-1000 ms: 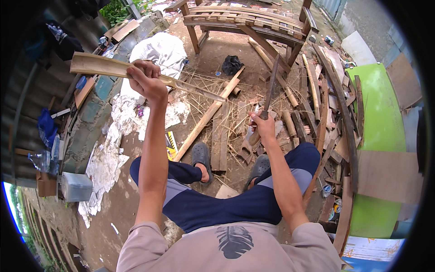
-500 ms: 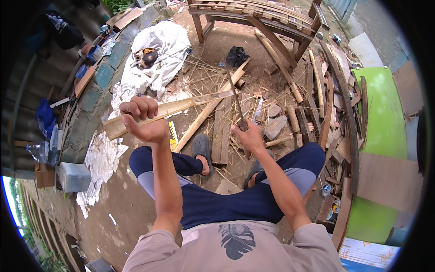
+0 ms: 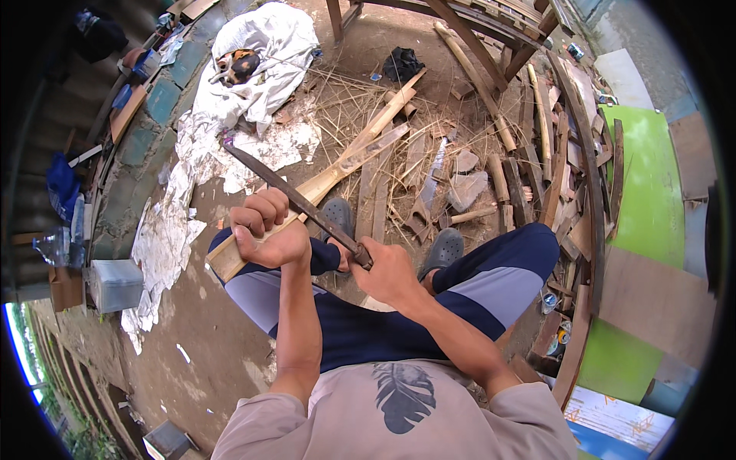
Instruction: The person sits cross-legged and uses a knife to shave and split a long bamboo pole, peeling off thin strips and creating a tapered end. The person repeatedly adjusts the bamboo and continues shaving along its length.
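Observation:
My left hand (image 3: 270, 232) is closed around a long, pale bamboo slat (image 3: 331, 176). One end of the slat rests over my left thigh; the far, narrower end points up and right above the ground. In my right hand (image 3: 389, 274) is the handle of a machete with a long, narrow, dark blade (image 3: 287, 190). The blade slants up and left, crossing over the slat just beyond my left fingers. Whether its edge touches the slat I cannot tell. A handsaw (image 3: 437, 167) lies on the ground past my feet.
Bamboo shavings and planks (image 3: 373, 201) litter the ground ahead. A wooden bench (image 3: 479, 31) stands at the back. What looks like a curled cat (image 3: 239, 66) lies on white cloth (image 3: 276, 38). Scrap wood (image 3: 563, 176) and a green panel (image 3: 648, 176) are on the right, a plastic box (image 3: 116, 285) left.
My right hand has come left and nearer to me, swinging the machete blade from pointing up to slanting left across the slat. My left hand and the slat have shifted right and closer.

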The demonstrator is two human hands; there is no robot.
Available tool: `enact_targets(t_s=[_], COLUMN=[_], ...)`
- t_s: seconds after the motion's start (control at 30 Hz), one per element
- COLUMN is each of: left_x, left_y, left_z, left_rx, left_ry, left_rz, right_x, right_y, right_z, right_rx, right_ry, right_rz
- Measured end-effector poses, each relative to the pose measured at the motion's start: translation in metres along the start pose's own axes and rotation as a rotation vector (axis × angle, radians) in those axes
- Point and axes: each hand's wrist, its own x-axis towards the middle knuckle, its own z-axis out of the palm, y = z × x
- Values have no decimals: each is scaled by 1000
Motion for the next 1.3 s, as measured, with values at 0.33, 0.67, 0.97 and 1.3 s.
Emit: enact_targets(t_s=[0.33,0.67,0.97,1.3], left_x=[-16,-8,-12,-11], left_y=[46,67,52,50], left_z=[3,-3,3,4], left_rx=[171,21,42,65], left_ry=[54,51,36,33], left_rz=[276,26,-12,-20], right_x=[-5,-16,-7,16], right_y=[51,-2,27,53], right_z=[2,5,6,-3], right_rx=[-210,-153,-152,-244], right_ry=[-40,-51,-2,-60], right_rz=[181,-4,26,189])
